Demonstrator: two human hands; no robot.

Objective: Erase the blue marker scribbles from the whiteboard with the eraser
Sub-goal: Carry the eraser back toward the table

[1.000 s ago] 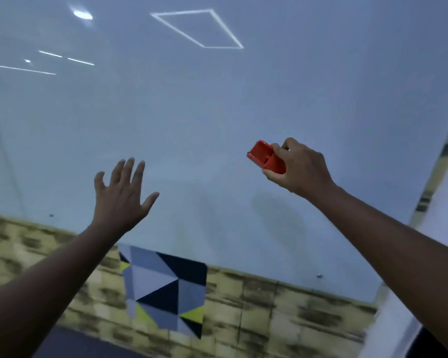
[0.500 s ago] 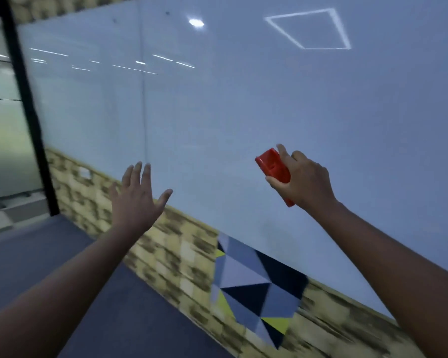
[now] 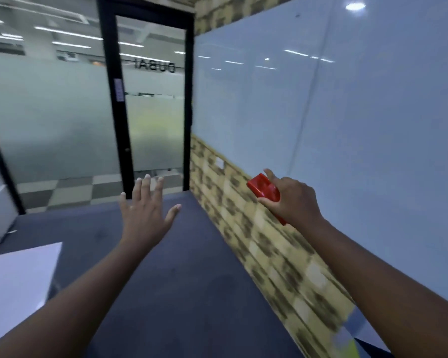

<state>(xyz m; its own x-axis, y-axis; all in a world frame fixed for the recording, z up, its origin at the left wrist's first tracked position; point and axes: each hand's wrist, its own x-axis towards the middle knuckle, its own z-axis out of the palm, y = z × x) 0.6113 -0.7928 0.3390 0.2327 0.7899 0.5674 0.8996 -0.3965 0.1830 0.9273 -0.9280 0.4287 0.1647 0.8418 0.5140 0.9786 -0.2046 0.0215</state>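
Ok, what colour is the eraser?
Red. The eraser shows best in the head view, gripped in the right hand.

At mid-right of the frame the eraser (image 3: 263, 190) is bright red. The whiteboard (image 3: 360, 120) is pale blue-white, the wall (image 3: 269, 244) beneath it mottled tan-and-brown brick, the carpet (image 3: 186, 267) dark grey-blue, the door frame (image 3: 119, 99) black.

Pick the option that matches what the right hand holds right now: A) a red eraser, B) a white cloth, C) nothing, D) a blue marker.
A: the right hand grips a red eraser beside the whiteboard; the left hand is open and empty.
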